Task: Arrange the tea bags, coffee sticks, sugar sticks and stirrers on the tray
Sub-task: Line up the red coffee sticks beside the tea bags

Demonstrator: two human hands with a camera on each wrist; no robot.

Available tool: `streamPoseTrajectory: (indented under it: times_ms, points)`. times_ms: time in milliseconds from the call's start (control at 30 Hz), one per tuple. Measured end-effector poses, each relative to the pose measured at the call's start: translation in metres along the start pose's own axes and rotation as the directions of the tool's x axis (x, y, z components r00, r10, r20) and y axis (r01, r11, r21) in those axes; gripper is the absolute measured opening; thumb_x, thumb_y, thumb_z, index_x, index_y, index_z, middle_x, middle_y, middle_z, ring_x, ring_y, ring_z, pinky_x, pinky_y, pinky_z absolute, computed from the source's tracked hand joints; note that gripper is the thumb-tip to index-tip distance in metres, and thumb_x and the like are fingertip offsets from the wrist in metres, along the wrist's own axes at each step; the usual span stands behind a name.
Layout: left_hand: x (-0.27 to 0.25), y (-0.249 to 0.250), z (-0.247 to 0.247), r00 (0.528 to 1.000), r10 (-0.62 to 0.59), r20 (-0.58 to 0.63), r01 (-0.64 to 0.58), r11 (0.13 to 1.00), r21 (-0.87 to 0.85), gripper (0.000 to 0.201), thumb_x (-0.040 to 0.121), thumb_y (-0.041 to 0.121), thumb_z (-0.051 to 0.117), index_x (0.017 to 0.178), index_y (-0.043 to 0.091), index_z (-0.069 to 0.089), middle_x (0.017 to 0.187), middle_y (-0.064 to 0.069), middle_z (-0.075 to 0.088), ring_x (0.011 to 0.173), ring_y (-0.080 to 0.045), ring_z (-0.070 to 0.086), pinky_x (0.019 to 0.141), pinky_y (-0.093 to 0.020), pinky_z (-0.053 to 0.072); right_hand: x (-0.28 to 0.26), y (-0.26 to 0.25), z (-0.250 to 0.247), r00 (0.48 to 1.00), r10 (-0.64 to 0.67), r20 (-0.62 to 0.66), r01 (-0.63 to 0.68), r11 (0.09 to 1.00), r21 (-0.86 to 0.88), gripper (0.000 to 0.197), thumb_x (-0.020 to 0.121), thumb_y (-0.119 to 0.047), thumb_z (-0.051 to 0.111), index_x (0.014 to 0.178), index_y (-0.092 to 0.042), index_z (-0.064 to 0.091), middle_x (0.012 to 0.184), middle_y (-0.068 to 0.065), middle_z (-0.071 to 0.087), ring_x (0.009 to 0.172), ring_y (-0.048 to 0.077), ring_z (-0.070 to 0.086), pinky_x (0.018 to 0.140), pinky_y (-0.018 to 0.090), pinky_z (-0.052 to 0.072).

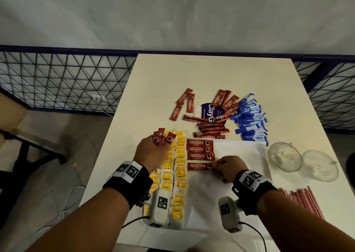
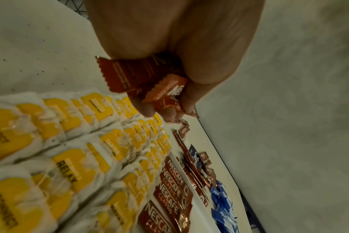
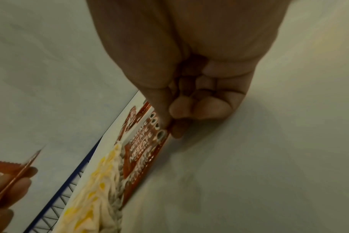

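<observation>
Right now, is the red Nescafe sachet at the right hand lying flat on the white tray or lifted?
Flat: the red Nescafe sachet lies on the white tray, its end pinched by the right hand.

Bare forearms; black wrist straps (image 1: 128, 184) with white square-coded tags; white camera pods (image 1: 229, 214) under wrists, coded stickers, thin black cables (image 1: 255, 230) trailing.

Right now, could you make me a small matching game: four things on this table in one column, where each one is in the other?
Things:
1. tea bags
2. blue sugar sticks
3. stirrers
4. glass cups

Places:
A. loose heap at the far right of the table
B. rows along the left side of the tray
C. near right, by the right forearm
D. right of the tray, side by side

Pairs: 1-B, 2-A, 3-C, 4-D
</observation>
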State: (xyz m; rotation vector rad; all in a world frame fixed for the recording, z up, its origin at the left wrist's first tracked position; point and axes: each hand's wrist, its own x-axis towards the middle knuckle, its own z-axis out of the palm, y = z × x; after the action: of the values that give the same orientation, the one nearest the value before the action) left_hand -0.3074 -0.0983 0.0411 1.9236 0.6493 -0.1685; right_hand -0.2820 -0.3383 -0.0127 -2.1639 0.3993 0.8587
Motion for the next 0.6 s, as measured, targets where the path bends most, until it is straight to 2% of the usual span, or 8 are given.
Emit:
streamPoseTrajectory:
  times_ms: [100, 200, 333, 433, 500, 567, 600]
  points:
    - [-0.001, -0.001, -0.003, 1.000, 0.013, 0.003, -0.013, 1.000, 0.002, 0.008, 0.086, 0.016, 0.069, 0.079, 0.019, 0.067, 0.063, -0.002, 0.066, 0.054, -0.017, 0.063, 0.053, -0.029, 0.052, 0.005, -0.001, 0.004, 0.998, -0.020, -0.055, 0.010, 0.985, -0.173, 0.025, 0.086, -0.042, 0.064, 0.079, -0.018, 0.067, 0.076, 0.005, 0.069, 0.071, 0.024, 0.067, 0.073, 0.038, 0.059]
    - [-0.003, -0.001, -0.005, 1.000, 0.021, 0.008, -0.021, 1.000, -0.014, 0.010, 0.086, 0.015, 0.069, 0.078, 0.020, 0.067, 0.063, -0.001, 0.066, 0.051, -0.015, 0.062, 0.052, -0.028, 0.052, 0.008, 0.000, 0.005, 0.994, -0.045, -0.096, 0.013, 0.951, -0.308, 0.036, 0.085, -0.052, 0.060, 0.082, -0.016, 0.067, 0.085, 0.006, 0.071, 0.079, 0.025, 0.068, 0.079, 0.037, 0.057]
    - [-0.005, -0.001, -0.005, 1.000, 0.014, 0.006, -0.014, 1.000, -0.013, 0.006, 0.086, 0.015, 0.069, 0.081, 0.019, 0.068, 0.064, -0.002, 0.066, 0.051, -0.013, 0.062, 0.048, -0.025, 0.050, 0.012, -0.001, 0.007, 0.993, -0.028, -0.110, -0.012, 0.938, -0.348, 0.041, 0.084, -0.057, 0.057, 0.072, -0.018, 0.064, 0.078, 0.004, 0.070, 0.075, 0.021, 0.067, 0.074, 0.030, 0.056]
    - [-0.005, -0.002, -0.005, 1.000, 0.011, 0.005, -0.011, 1.000, -0.006, 0.003, 0.085, 0.017, 0.069, 0.082, 0.018, 0.069, 0.065, -0.003, 0.067, 0.053, -0.016, 0.064, 0.046, -0.025, 0.049, 0.014, -0.001, 0.008, 0.994, -0.022, -0.111, -0.020, 0.934, -0.357, 0.044, 0.083, -0.060, 0.056, 0.075, -0.017, 0.067, 0.075, 0.002, 0.069, 0.074, 0.020, 0.067, 0.073, 0.029, 0.055]
    - [-0.006, -0.002, -0.005, 1.000, 0.008, 0.008, -0.008, 1.000, -0.001, 0.003, 0.085, 0.018, 0.069, 0.082, 0.018, 0.069, 0.064, -0.003, 0.067, 0.052, -0.015, 0.063, 0.043, -0.022, 0.046, 0.015, -0.001, 0.008, 0.993, -0.024, -0.116, -0.021, 0.929, -0.370, 0.043, 0.084, -0.059, 0.056, 0.073, -0.018, 0.066, 0.071, 0.001, 0.066, 0.074, 0.020, 0.066, 0.067, 0.026, 0.052]
    - [-0.006, -0.001, -0.004, 1.000, 0.008, 0.011, -0.008, 1.000, -0.001, 0.004, 0.085, 0.018, 0.070, 0.082, 0.018, 0.069, 0.064, -0.002, 0.067, 0.053, -0.015, 0.063, 0.044, -0.024, 0.049, 0.016, -0.001, 0.008, 0.992, -0.026, -0.122, -0.021, 0.930, -0.367, 0.042, 0.084, -0.058, 0.057, 0.069, -0.019, 0.063, 0.065, -0.001, 0.062, 0.073, 0.019, 0.065, 0.062, 0.023, 0.047]
    - [-0.006, -0.001, -0.004, 1.000, 0.005, 0.013, -0.005, 1.000, -0.011, 0.004, 0.085, 0.017, 0.070, 0.081, 0.018, 0.068, 0.065, -0.002, 0.067, 0.054, -0.016, 0.064, 0.049, -0.028, 0.053, 0.016, -0.001, 0.008, 0.992, -0.025, -0.121, -0.021, 0.930, -0.367, 0.042, 0.084, -0.058, 0.057, 0.068, -0.019, 0.064, 0.065, -0.001, 0.062, 0.072, 0.019, 0.064, 0.062, 0.023, 0.047]
